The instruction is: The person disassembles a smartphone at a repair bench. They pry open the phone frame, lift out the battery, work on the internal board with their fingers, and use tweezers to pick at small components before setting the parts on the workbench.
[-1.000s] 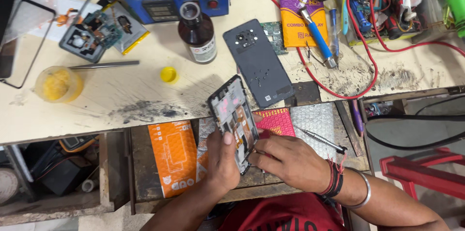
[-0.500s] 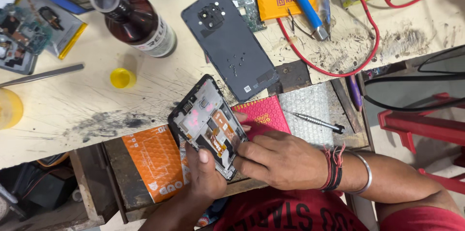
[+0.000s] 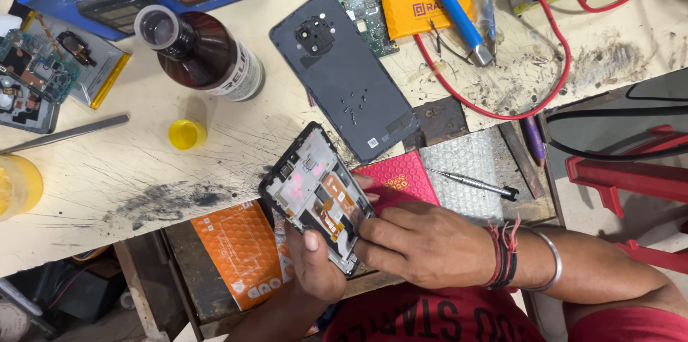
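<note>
Open scratched worktop (image 3: 107, 170) left of the opened phone frame (image 3: 317, 195); beyond it, blocked by dark back cover (image 3: 344, 77), brown bottle (image 3: 204, 51) and yellow cap (image 3: 186, 134).

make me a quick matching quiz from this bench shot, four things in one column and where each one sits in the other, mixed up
Things:
1. opened phone frame
2. brown glass bottle
3. yellow cap
4. screwdriver

Places:
A. on the bubble wrap
B. loose on the scratched bench top below the bottle
C. held in the left hand, right hand touching it
D. beside the blue box, on its side

Pairs: 1-C, 2-D, 3-B, 4-A
</note>
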A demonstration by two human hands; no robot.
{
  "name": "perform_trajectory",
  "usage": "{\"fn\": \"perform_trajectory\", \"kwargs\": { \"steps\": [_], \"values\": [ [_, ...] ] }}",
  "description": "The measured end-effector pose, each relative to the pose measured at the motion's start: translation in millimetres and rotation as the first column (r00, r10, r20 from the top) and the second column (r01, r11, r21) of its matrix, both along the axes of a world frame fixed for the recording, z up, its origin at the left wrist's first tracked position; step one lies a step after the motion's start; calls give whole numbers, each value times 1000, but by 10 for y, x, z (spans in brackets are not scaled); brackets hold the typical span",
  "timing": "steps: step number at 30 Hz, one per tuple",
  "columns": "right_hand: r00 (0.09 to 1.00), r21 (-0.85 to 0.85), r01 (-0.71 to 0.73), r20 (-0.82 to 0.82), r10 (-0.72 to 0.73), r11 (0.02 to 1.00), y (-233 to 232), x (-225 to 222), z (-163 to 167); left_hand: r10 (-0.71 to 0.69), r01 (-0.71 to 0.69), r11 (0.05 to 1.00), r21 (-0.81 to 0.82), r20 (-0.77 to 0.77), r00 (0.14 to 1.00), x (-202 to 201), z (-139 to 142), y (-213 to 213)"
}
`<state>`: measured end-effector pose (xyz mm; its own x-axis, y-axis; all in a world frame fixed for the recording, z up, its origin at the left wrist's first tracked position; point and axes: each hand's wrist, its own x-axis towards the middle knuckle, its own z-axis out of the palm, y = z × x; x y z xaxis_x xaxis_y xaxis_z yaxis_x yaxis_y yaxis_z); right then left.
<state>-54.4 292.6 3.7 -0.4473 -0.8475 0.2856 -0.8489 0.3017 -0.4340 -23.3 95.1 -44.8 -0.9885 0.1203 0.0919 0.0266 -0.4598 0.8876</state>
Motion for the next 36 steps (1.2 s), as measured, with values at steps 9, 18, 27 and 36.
{"fn": "perform_trajectory", "kwargs": {
  "steps": [9,18,27,36],
  "values": [
    [997,44,-3,73,0,999,-7,2,-9,-48,39,985,-171,-44,998,-33,72,-87],
    [1000,-212,17,-19,-21,977,118,-87,-108,-87,57,975,216,129,988,46,83,-52],
    [976,-256,208,-6,-217,944,170,-152,-2,-163,58,903,425,215,963,24,33,-135],
    [990,-243,128,-25,-139,961,137,-167,5,-165,44,897,441,241,956,15,68,-112]
  ]
}}
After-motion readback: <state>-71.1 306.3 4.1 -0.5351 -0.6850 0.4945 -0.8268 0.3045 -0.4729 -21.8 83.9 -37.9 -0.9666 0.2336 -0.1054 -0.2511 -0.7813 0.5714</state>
